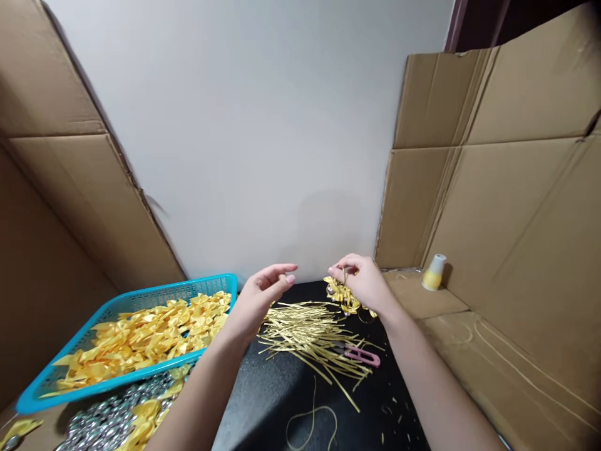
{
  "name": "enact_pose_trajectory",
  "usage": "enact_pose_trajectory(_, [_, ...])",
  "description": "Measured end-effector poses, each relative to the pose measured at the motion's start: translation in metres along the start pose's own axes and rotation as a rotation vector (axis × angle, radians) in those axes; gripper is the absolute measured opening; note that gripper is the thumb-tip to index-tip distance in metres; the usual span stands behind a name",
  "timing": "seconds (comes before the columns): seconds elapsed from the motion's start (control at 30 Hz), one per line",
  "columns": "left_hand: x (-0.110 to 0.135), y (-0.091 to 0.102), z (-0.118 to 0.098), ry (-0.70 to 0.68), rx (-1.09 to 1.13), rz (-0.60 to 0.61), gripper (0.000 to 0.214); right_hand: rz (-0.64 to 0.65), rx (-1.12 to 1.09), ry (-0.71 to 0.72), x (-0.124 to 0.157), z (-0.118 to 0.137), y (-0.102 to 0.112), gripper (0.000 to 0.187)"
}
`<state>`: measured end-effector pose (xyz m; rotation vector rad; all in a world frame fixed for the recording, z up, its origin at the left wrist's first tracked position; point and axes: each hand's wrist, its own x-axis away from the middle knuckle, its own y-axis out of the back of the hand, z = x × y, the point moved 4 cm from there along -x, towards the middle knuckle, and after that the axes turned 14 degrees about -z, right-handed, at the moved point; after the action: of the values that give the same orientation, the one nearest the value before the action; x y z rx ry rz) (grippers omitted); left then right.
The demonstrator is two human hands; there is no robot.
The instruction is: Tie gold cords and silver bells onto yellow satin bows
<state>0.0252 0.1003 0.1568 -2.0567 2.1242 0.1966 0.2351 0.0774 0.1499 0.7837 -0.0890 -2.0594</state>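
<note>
Left of the gold strips (300, 327), presumably centred for reach, the left hand (256, 300) holds its fingers slightly apart, while at their far right the right hand (362, 280) pinches a thin strand (345, 275).

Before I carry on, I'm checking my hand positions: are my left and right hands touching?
Apart. The head view shows a plain gap between your left hand and right hand, with the pale wall visible between them.

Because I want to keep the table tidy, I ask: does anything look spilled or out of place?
Slightly: tiny yellow scraps lie scattered at the front right of the black tabletop, and one loose cord curls apart from the heaped gold strands.
</note>
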Motion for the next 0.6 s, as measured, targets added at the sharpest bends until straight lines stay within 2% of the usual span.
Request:
enact_pose_trajectory(0.2, [-0.011,0.013,0.006,-0.006,0.042,-0.076,0.026,-0.044,0.218,-0.154,-0.027,-0.091,0.012,0.02])
enact_pose_trajectory(0.33, [-0.013,0.02,0.001,-0.036,0.065,-0.106,0.027,-0.105,0.194,-0.183,-0.035,-0.125,0.018,0.027])
enact_pose_trajectory(0.4, [-0.011,0.028,-0.006,-0.059,0.075,-0.145,0.028,-0.198,0.165,-0.17,-0.04,-0.127,0.029,0.028])
enact_pose_trajectory(0.47, [-0.009,0.044,-0.02,-0.134,0.087,-0.236,0.026,-0.335,0.122,-0.137,-0.045,-0.119,0.046,0.024])
enact_pose_trajectory(0.6, [-0.001,0.1,-0.058,-0.427,0.13,-0.537,0.02,-0.646,-0.015,-0.063,-0.042,-0.082,0.087,0.022])
